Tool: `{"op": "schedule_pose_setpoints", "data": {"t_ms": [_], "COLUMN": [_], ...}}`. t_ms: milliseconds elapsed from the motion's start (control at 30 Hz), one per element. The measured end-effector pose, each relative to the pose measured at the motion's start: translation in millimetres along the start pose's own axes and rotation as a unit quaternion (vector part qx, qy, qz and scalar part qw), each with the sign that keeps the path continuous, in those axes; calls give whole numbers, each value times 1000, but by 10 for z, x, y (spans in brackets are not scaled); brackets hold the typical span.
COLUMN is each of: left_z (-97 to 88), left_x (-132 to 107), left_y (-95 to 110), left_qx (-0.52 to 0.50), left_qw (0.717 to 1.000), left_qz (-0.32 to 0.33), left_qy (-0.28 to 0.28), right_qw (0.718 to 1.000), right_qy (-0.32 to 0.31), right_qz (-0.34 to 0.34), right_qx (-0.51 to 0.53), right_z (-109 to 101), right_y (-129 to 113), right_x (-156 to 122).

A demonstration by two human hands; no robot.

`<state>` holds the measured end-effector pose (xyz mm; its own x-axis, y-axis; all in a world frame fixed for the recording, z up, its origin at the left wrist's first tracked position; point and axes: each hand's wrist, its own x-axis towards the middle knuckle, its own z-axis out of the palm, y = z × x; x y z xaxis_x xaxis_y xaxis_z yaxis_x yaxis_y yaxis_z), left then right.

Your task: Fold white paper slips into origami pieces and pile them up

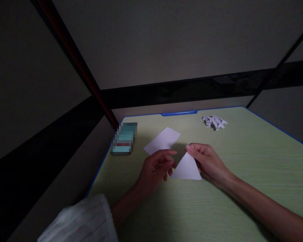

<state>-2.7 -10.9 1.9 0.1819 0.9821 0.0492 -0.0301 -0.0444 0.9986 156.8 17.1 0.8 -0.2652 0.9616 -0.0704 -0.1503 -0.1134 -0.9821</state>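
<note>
A small white sheet folded into a triangle (186, 167) lies on the light green table (242, 168), held at its edges by both hands. My right hand (207, 159) pinches the triangle's top corner with closed fingers. My left hand (155, 168) curls at the triangle's left edge, fingertips touching the paper. A flat white rectangular sheet (162, 140) lies on the table just beyond my left hand.
A pile of folded white paper pieces (214, 121) sits at the far right of the table. A blurred teal rectangular object (124, 138) lies at the table's left corner. The table has a blue rim (179, 113). Dark wall panels stand behind.
</note>
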Motion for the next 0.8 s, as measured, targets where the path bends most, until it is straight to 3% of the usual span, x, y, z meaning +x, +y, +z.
{"op": "schedule_pose_setpoints", "data": {"t_ms": [133,267,367,567,800], "left_z": [2,-11,-12,7,25], "left_x": [-38,-44,-41,-36,31], "left_y": [29,62,80,45,-20], "left_qx": [38,89,115,41,-26], "left_qw": [996,987,982,996,998], "left_qz": [38,109,126,43,-53], "left_qy": [-68,-79,-78,-73,-25], "right_qw": [997,996,996,997,997], "right_qy": [-77,-85,-84,-58,-67], "right_qz": [25,33,38,40,36], "right_qx": [-1,-5,-12,-2,-25], "right_z": [78,80,88,97,75], "right_y": [33,8,-9,-26,-26], "right_x": [-44,-44,-46,-41,-16]}}
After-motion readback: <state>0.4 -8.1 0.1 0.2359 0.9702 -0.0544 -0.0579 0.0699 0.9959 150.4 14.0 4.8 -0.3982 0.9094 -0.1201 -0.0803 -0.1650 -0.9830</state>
